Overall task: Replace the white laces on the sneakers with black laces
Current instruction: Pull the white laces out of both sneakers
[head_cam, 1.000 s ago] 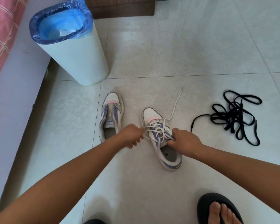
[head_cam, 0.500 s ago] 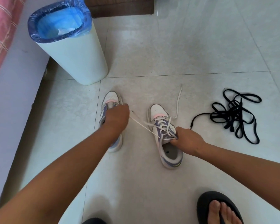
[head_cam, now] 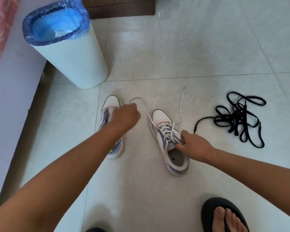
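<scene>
Gripping the tongue end of the right-hand sneaker point(head_cam: 170, 143), the right hand point(head_cam: 193, 145) has its fingers curled down at the top of the lacing, pinching there beside the shoe's opening; whether it pinches the tongue or the lace strands cannot be told. The left hand point(head_cam: 126, 117) is a closed fist over the upper part of the left-hand sneaker point(head_cam: 112, 129), and one end of the white lace point(head_cam: 164, 129) runs up from the right-hand sneaker's toe in a slack loop across the floor point(head_cam: 157, 56) and disappears at the far side of that fist, so it appears to hold the end, though the contact itself is hidden. The lace's other end trails away from the toe, lying loose on the tiles well clear of both hands. The rest of the lace is threaded criss-cross through the eyelets, right beneath the right hand's fingertips. The left-hand sneaker shows no lacing that can be made out; much of it is covered by the left forearm.

The black laces point(head_cam: 238, 119) lie in a tangled heap on the floor to the right of the sneakers, apart from the right hand. A white bin point(head_cam: 74, 62) with a blue liner stands beyond the left-hand sneaker. A foot in a black sandal point(head_cam: 224, 216) shows at the bottom right.
</scene>
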Demonstrator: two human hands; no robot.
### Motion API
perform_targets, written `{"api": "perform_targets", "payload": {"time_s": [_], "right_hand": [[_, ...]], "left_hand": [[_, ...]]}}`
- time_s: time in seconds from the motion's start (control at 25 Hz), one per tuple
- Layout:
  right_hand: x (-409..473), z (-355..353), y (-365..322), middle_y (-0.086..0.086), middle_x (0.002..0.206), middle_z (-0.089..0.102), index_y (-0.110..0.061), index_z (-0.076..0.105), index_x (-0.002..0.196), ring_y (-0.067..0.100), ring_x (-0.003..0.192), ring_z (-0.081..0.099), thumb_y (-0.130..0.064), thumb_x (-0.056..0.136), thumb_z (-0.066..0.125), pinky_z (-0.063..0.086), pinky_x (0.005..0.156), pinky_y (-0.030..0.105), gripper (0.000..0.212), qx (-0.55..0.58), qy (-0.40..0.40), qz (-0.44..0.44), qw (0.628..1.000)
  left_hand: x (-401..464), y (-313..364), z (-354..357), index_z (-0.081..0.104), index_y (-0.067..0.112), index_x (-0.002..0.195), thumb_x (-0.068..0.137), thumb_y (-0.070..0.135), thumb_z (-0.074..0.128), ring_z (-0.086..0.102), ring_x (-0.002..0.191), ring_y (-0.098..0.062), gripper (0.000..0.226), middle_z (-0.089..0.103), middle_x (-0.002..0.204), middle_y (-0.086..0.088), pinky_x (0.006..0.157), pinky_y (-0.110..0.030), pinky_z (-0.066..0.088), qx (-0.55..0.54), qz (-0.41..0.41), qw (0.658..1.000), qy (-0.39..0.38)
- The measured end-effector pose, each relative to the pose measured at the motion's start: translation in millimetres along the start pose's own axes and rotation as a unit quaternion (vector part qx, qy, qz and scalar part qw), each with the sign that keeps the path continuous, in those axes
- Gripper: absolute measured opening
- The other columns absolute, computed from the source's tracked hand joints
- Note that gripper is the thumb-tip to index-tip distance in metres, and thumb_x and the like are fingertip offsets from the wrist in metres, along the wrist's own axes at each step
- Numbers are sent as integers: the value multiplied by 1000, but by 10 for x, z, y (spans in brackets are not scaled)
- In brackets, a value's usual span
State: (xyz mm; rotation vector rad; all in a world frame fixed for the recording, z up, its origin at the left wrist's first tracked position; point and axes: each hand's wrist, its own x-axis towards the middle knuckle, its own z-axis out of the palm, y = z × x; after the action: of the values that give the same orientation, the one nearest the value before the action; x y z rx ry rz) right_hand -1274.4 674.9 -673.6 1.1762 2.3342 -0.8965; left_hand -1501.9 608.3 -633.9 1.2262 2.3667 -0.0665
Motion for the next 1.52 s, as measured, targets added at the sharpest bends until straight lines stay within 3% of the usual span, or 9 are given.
{"api": "perform_targets", "payload": {"time_s": [0.36,0.6,0.76,0.88,1.0,1.12,1.24,1.36,1.52], "right_hand": [[132,-120,-30,-4,69,47,-17,40,73,18,71,44,-27,96,45,32,58,26,26,118,-3,-57,991],[377,-339,1,7,68,59,-10,60,82,27,60,57,-19,63,81,32,48,28,30,-393,183,-257,864],[327,-373,-146,7,80,58,-12,53,85,23,71,54,-45,94,44,35,60,29,35,-83,14,-16,996],[266,-374,-119,6,63,47,-12,47,68,17,53,37,-32,94,51,28,47,23,33,187,-166,54,967],[324,-426,-20,6,75,52,-13,44,73,23,69,49,-21,96,48,31,52,26,24,-47,-75,-34,995],[443,-512,25,9,87,61,-9,55,92,28,83,59,-24,90,58,39,55,30,16,-339,222,-128,905],[378,-513,-57,11,81,59,-9,55,89,27,76,58,-49,96,38,37,58,28,44,-63,35,54,996],[232,-376,-129,6,62,45,-9,52,72,17,51,37,-38,95,47,27,47,22,37,206,-198,108,952],[355,-453,-60,7,74,50,-10,49,72,25,69,51,-17,94,43,31,54,27,24,20,-10,36,999]], "left_hand": [[-713,618,686,59,8,109,98,40,34,58,103,-29,42,61,114,-12,72,-29,35,13,35,980,-196],[-752,672,642,53,15,130,99,16,38,50,120,-29,33,51,130,-9,89,-37,43,165,93,958,-215],[-764,640,650,53,15,130,97,11,42,50,120,-31,34,51,129,-9,86,-38,44,188,111,952,-213],[-771,637,640,51,14,130,98,12,40,50,120,-31,34,51,128,-10,86,-38,45,192,121,951,-211],[-767,614,667,51,14,130,96,7,43,50,120,-31,35,50,129,-10,84,-39,44,203,135,949,-201],[-771,585,688,53,13,127,94,4,46,51,117,-31,35,50,127,-10,80,-37,44,213,136,947,-198],[-768,566,682,55,14,127,94,5,49,53,116,-31,35,51,126,-10,80,-36,44,214,128,949,-194],[-764,572,680,54,14,127,93,5,49,52,117,-31,35,51,126,-9,81,-37,44,215,123,949,-196],[-758,571,672,53,13,128,94,5,47,51,118,-31,35,50,128,-10,80,-37,44,224,139,945,-194]]}}
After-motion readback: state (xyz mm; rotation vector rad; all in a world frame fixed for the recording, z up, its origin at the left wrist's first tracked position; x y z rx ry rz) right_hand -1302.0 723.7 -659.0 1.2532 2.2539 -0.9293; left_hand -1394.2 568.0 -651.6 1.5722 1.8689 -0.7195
